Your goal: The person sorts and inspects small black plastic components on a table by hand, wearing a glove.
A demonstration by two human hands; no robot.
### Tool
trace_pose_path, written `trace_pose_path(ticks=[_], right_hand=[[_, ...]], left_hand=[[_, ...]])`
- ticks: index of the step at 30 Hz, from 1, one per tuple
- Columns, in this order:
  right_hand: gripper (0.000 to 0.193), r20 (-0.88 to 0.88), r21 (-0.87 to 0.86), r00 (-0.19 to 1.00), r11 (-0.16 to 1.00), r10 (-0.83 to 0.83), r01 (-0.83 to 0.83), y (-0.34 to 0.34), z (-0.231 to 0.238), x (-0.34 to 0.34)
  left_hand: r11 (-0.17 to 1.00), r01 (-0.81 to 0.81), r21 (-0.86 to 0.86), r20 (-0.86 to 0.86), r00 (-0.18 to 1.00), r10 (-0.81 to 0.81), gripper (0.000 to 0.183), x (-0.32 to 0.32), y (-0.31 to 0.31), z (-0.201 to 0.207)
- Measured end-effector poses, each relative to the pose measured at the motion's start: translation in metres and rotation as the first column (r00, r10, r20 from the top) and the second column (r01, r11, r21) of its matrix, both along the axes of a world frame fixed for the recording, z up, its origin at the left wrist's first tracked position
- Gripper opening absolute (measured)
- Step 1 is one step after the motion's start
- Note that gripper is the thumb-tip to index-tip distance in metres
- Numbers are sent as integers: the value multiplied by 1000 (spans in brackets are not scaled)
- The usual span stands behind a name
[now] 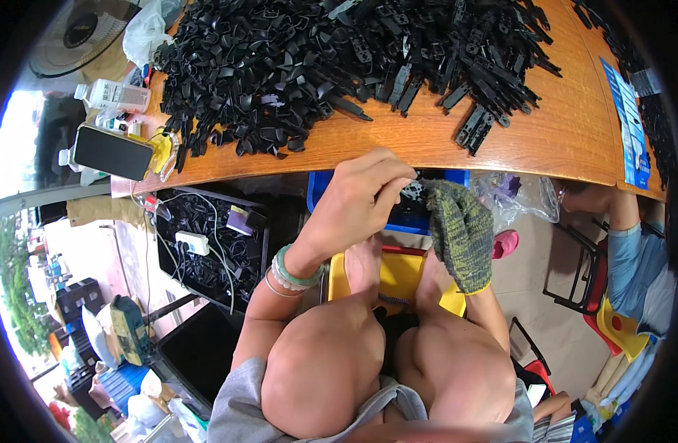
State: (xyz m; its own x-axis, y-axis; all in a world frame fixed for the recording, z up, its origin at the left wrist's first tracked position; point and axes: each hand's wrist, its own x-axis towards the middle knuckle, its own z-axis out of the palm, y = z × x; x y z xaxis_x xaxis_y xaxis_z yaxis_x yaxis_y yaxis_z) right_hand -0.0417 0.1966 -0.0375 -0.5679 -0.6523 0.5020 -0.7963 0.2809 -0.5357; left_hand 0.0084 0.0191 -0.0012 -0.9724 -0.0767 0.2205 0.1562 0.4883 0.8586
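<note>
My left hand [362, 193], bare and with bracelets on the wrist, is raised just off the table's front edge. Its thumb and forefinger are pinched together; anything between them is too small to make out. Close beside it, my right hand [459, 229] wears a grey-green knitted glove with curled fingers, and what it may hold is hidden. A small dark piece with pale glints [413, 192] shows between the two hands; I cannot tell whether it is held or lies in the blue bin [315, 193] below. On the wooden table [398, 144] a heap of black plastic parts [243, 66] spreads out.
A phone [113, 152] and a plastic bottle [114, 96] are at the table's left. Below, a black crate of parts [206, 255] carries a white power strip [193, 243]. A clear plastic bag [520, 199] hangs right of my glove. A co-worker's arm [623, 210] is at far right.
</note>
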Motion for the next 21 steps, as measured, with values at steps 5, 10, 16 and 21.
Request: trace_pose_path(ticks=[5,10,16,21], right_hand=[[22,91,-38,996,999,-12,15,3,8,6],[16,649,-56,751,978,-119,202,3,10,16],[17,474,-37,867,981,-152,193,9,6,13],[20,976,-10,214,962,-50,274,-7,28,11]], left_hand=[[954,-293,60,157,947,281,29,-8,15,-10],[943,-319,93,106,945,309,41,-12,50,-14],[979,-184,90,39,983,182,40,-21,41,-17],[729,-424,-538,-212,905,370,18,-65,10,-14]])
